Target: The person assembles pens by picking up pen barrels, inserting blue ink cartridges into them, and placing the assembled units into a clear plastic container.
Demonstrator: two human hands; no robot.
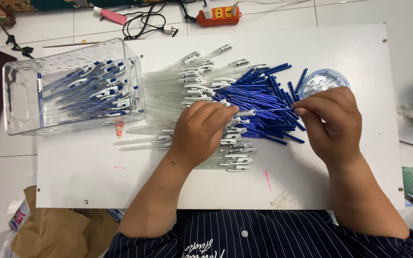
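While two hands (201, 131) (333, 126) join one pen barrel (245, 113), one refill (275, 110)

A: Where is everything sitting on the board (311, 186)?

B: The bin (73, 86) is lying on its left end, holding finished pens (92, 91). Barrels (168, 91) are lying right of it, refills (268, 102) further right, a small dish (323, 79) beyond them.

A: And the hands?

B: The left hand (201, 131) is resting over the barrels, the right hand (333, 122) beside the refills. A power strip (218, 16) is lying behind the board.
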